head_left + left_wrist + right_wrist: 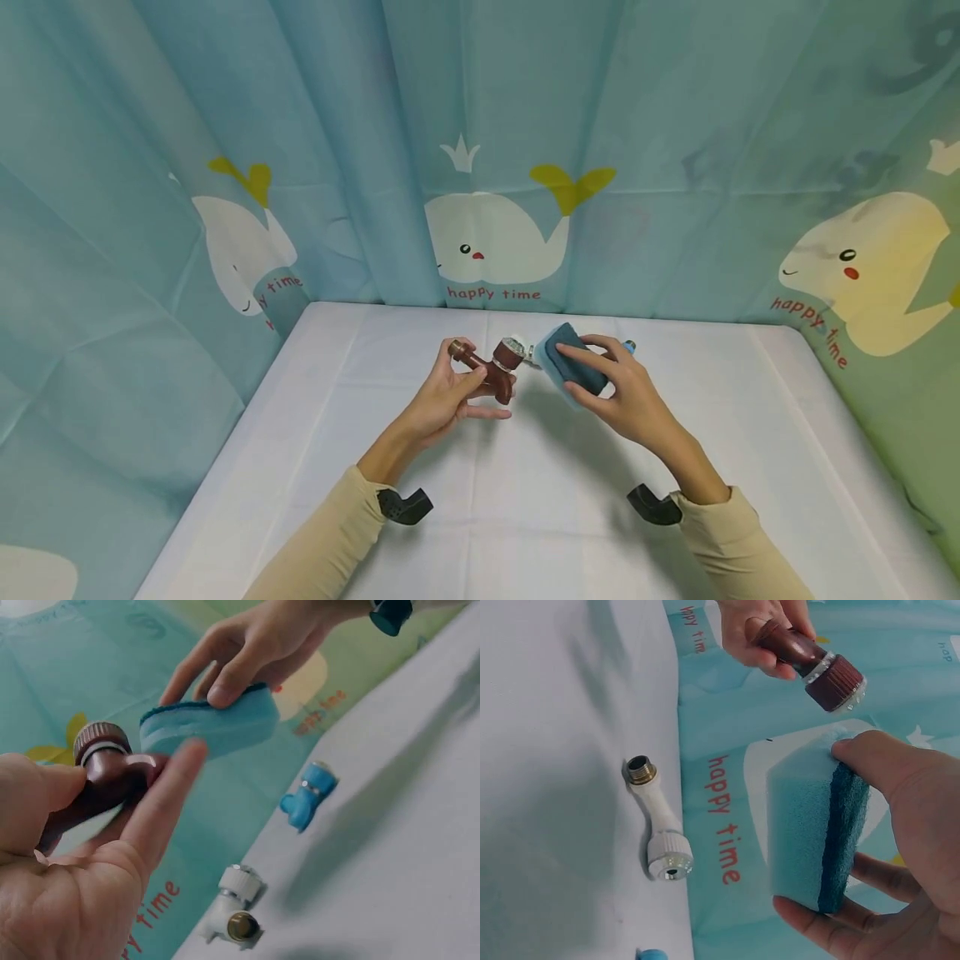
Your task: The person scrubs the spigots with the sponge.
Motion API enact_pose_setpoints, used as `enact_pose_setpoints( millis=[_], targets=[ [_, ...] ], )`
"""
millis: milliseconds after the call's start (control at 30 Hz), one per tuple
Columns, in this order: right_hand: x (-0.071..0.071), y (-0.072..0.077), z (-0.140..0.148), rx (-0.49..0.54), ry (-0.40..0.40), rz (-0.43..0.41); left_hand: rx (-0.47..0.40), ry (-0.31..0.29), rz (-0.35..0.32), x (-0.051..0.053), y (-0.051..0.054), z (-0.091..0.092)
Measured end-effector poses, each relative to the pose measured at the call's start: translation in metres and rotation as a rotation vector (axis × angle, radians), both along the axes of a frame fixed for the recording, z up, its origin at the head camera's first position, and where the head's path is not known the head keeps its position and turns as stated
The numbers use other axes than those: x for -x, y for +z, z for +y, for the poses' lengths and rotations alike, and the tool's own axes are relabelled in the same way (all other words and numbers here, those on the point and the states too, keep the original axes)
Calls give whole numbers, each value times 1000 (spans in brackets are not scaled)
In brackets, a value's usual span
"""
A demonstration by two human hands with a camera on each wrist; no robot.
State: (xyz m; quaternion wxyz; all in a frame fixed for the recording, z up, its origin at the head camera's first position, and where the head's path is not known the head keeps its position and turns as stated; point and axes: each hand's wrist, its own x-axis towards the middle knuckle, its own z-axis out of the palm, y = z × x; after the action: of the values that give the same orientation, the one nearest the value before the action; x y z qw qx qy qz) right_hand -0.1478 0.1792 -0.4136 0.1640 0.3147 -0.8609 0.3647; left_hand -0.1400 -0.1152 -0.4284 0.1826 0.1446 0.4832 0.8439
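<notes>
A brown faucet (495, 375) with a ribbed knob and a brass threaded end is gripped in my left hand (442, 398), thumb laid across its body. My right hand (626, 392) pinches a blue sponge (573, 358) with a darker scouring layer between thumb and fingers. In the head view the sponge is just right of the faucet's knob, and the right wrist view shows a gap between them. Behind, on the table, lie a white faucet (660, 821) and a blue faucet (310, 795), both mostly hidden in the head view.
A white cloth covers the table (525, 533). Its far edge meets a blue-green curtain (360, 150) printed with whales, and the curtain also hangs at both sides. Dark wrist mounts (405, 506) sit on both sleeves.
</notes>
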Motion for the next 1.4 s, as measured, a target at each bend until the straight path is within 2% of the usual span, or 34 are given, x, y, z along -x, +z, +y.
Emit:
enact_pose_setpoints(
  millis=[333, 500, 633, 767, 933, 1100, 1200, 1300, 1400],
  targets=[
    [-2, -5, 2, -12, -6, -7, -109, -31, -176, -1, 5, -1],
    [-1, -5, 2, -9, -3, -6, -188, -38, -194, -3, 8, -3],
    [-1, -3, 2, 3, -2, -1, -243, -89, -129, -4, 10, -5],
    [0, -1, 1, 7, 4, 6, -262, -150, -59, -3, 11, -4],
    [-1, -1, -1, 4, 12, 2, -243, -160, -25, -2, 8, -1],
    [-2, -2, 0, 5, 7, -7, -195, -119, 3, -2, 7, -1],
    [-3, -3, 1, 4, 8, -6, -140, -62, 28, -2, 7, 0],
    [-3, -1, -2, 18, 11, -21, -29, 22, 93, -2, 7, 1],
    [-5, 2, -10, 70, 50, -75, 100, 86, 203, -2, 7, 3]
  ],
)
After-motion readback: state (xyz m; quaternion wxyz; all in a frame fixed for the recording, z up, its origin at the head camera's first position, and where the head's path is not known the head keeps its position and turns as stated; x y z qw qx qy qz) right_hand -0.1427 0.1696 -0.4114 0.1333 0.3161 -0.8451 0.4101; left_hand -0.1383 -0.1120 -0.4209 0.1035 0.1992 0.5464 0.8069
